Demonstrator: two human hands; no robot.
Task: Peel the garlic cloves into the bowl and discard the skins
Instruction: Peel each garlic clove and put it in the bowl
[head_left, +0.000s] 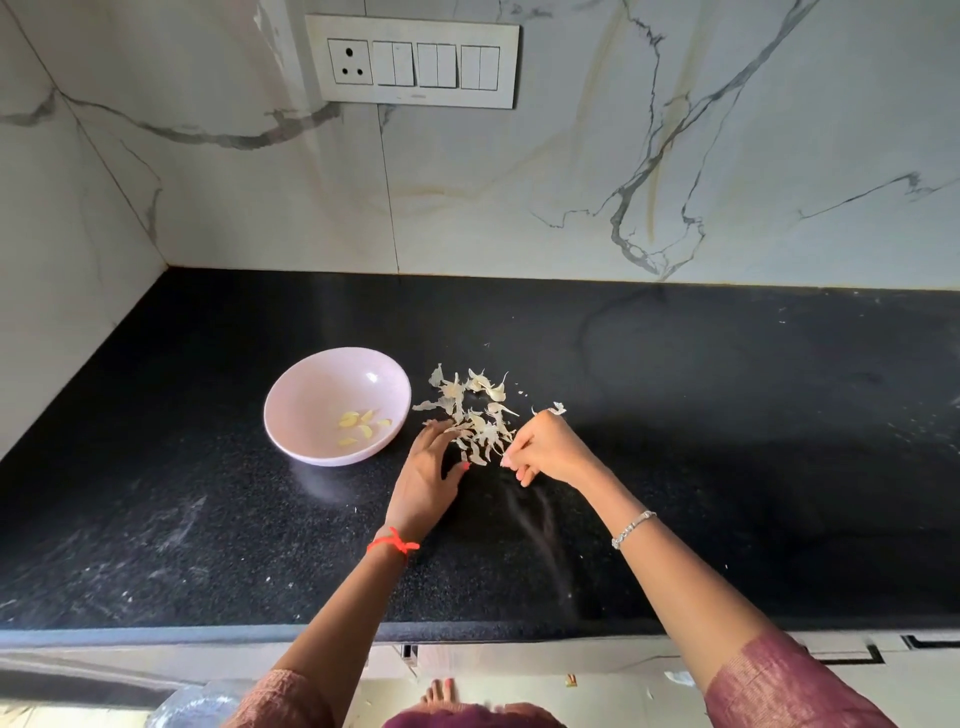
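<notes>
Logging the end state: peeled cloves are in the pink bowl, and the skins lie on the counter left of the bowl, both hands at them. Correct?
Not quite: the head view shows the skins on the counter to the right of the pink bowl, not the left. Peeled cloves are in the bowl, and the left hand and right hand are at the pile.

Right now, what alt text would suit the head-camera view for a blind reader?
Two bare hands flank a pile of pale papery garlic skins on a black speckled stone counter, left hand spread, right hand curled. A round pink bowl holding peeled yellow cloves sits to their left.
</notes>
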